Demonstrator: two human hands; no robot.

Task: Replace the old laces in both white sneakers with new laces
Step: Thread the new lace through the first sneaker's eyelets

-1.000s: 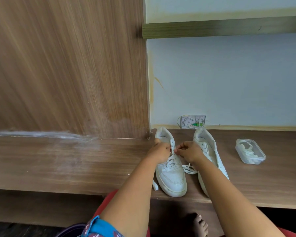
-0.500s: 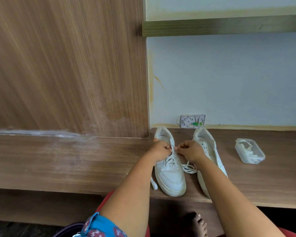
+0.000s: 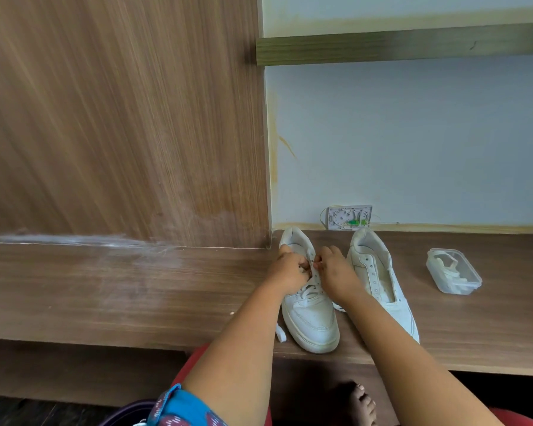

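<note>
Two white sneakers stand toe-towards-me on a low wooden shelf (image 3: pixel 136 290). The left sneaker (image 3: pixel 313 318) carries a white lace (image 3: pixel 310 291) crossed over its lower eyelets. Both hands meet over its upper eyelets: my left hand (image 3: pixel 288 273) and my right hand (image 3: pixel 336 272) each pinch the lace there with curled fingers. A loose lace end (image 3: pixel 280 332) lies on the shelf left of this shoe's toe. The right sneaker (image 3: pixel 379 278) has bare eyelets, partly hidden behind my right forearm.
A clear plastic box (image 3: pixel 453 275) with white laces inside sits on the shelf to the right. A small wall socket plate (image 3: pixel 349 217) is behind the shoes. A wood panel rises at left. A bare foot (image 3: pixel 362 402) shows below the shelf edge.
Both hands have drawn closer together over the left sneaker's upper eyelets, working the lace there. The shoes and box have stayed put.
</note>
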